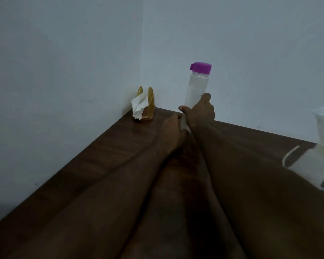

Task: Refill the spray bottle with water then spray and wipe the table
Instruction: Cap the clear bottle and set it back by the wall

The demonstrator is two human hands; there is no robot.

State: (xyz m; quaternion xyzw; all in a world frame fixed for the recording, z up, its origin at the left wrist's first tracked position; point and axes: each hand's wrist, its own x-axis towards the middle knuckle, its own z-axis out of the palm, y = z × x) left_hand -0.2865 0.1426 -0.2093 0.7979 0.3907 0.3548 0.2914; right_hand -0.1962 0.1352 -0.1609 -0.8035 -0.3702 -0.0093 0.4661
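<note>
Corner of dark wooden surface (101,156), dim light. Over its far edge the right grip (200,113) clasps the lower half of a clear bottle (195,88) with a purple cap (201,67); the top leans slightly right. Just beside the bottle's base sits the left grip (171,129), fingers curled toward it; whether it holds anything, cannot tell. At the wall corner, left of both, stands a wooden napkin holder (150,101) with crumpled white tissue (137,106). Pale blurred object (322,146) at right edge, unidentified.
</note>
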